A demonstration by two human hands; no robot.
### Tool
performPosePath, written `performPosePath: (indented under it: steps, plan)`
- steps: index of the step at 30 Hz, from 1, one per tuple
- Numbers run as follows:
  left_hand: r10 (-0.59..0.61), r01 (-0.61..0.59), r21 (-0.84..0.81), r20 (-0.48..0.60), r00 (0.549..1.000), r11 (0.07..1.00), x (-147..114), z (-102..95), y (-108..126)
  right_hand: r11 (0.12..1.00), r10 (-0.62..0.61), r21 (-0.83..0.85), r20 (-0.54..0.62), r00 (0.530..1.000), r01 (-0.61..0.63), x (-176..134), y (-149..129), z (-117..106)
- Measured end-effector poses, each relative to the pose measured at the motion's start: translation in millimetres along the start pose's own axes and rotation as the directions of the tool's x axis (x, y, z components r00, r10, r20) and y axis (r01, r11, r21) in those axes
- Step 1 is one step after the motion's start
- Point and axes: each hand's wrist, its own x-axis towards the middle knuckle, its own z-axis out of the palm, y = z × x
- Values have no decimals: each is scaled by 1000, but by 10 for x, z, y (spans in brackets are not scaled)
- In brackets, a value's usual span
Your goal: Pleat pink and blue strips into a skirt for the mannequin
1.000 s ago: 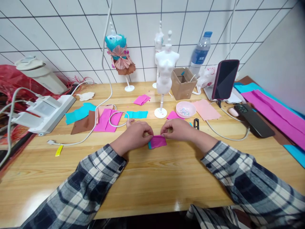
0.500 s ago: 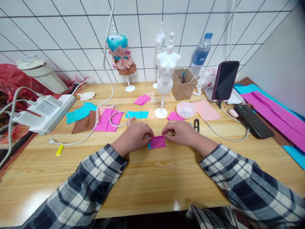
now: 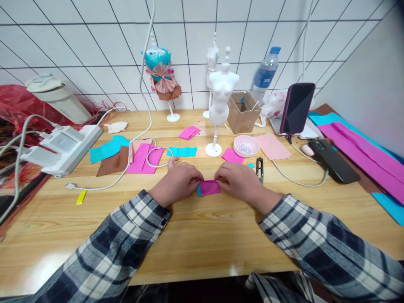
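Observation:
A small magenta piece of crepe paper (image 3: 210,187), with a strip of blue paper (image 3: 198,191) showing at its left end, is stretched between my two hands just above or on the table. My left hand (image 3: 179,182) pinches its upper left corner between thumb and fingertips. At the upper right corner, my right hand (image 3: 235,179) pinches it the same way. Close to my right wrist lie black thread snips (image 3: 259,169). A magenta paper piece (image 3: 232,155) sits just beyond that hand, and a blue strip (image 3: 182,151) beyond the left.
A bare white mannequin (image 3: 219,97) stands ahead, near a pink bowl of beads (image 3: 246,145) and a cardboard box (image 3: 243,111). A paper-dressed mannequin (image 3: 162,75) is behind left. A white cable (image 3: 139,139) crosses coloured papers (image 3: 115,162). Phones (image 3: 334,161) and paper sheets (image 3: 362,147) lie right.
My right hand has shifted slightly, and more of the thread snips shows beside it. Both hands still pinch the magenta crepe paper. The whole view has moved a little.

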Motion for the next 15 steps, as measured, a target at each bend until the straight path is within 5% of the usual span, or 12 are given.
performPosePath:
  steps: [5, 15]
  plan:
    - [79, -72, 113, -59, 995, 991, -51, 37, -25, 961, -174, -227, -55, 983, 158, -86, -27, 66]
    - [237, -217, 326, -23, 971, 920, -115, -30, 106, 935, -236, -247, 101, 967, 254, -135, -18, -10]
